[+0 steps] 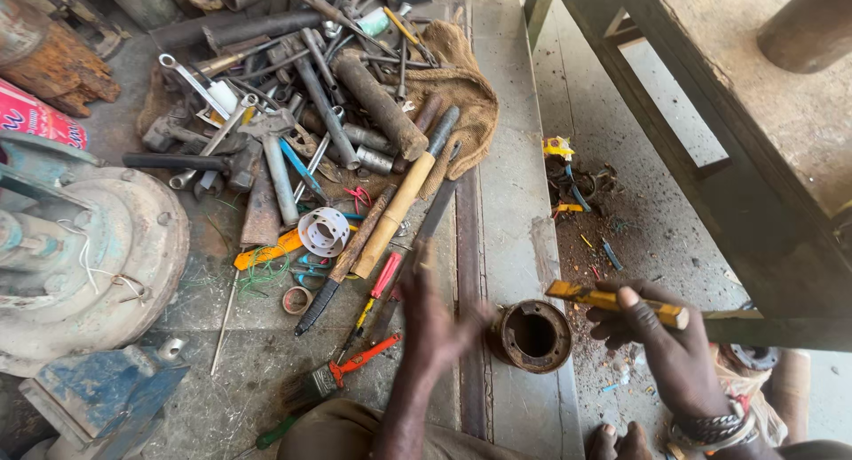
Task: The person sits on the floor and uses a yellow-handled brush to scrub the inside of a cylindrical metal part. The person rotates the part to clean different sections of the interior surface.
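Observation:
My right hand [664, 340] grips a yellow-handled tool [612, 301], held level above the dusty floor to the right of a rusty round metal housing [532, 337]. My left hand [432, 322] is blurred with fingers spread, just left of the housing and above a flat metal strip [469, 274]. It holds nothing that I can see. A red-handled screwdriver [383, 278] and a paintbrush with a red handle [330, 376] lie close to the left hand.
A heap of wrenches, pipes, hammers and a white plastic ring [323, 232] covers the floor and a burlap cloth [465, 92] ahead. A grey motor casing [98, 247] sits left. A wooden bench frame [710, 176] stands right, wire scraps [572, 189] beside it.

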